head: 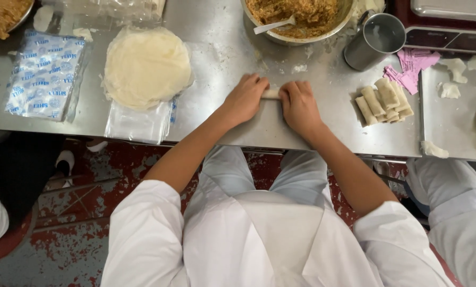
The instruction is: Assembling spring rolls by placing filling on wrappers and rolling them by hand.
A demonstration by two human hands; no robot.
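Item: spring roll, centre frame on steel table. Left hand & right hand fingers curled over its ends, pressing. Best w/ even pressure, tight wrap. Wrapper stack upper left; finished rolls right

Pale roll being pressed under two hands on the steel table

A thin, pale dough wrapper rolled into a narrow cylinder is lying flat on the table, its long axis running left to right, close to the near edge. Only a short cream-coloured stretch is showing in the gap between the left hand and the right hand; both ends are hiding beneath the curled fingers, which are resting on top of it. The roll is sitting midway between the round stack of wrappers at far left and the finished rolls at right.
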